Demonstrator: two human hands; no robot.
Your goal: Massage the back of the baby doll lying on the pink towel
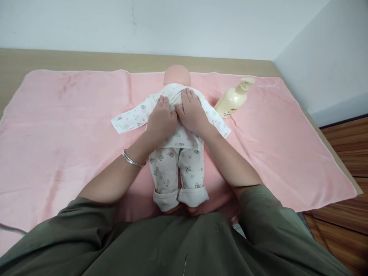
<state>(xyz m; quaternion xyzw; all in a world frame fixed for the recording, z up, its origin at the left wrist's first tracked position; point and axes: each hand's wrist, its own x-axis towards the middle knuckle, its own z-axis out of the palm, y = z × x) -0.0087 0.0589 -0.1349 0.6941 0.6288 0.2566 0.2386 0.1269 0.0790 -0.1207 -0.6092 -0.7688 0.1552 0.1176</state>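
A baby doll lies face down with its head toward the wall, dressed in a white printed top and matching trousers with rolled cuffs. My left hand rests flat on the left of its upper back, fingers stretched out. On the right of the back lies my right hand, also flat, its thumb close to the left hand. Both palms touch the cloth, which is creased near the fingertips. Neither hand grips anything. The doll's face and hands are hidden.
A pink blanket covers most of the table. A cream pump bottle stands to the right of the doll, beside its sleeve. White walls rise behind and to the right. Wood-grain boards show at lower right.
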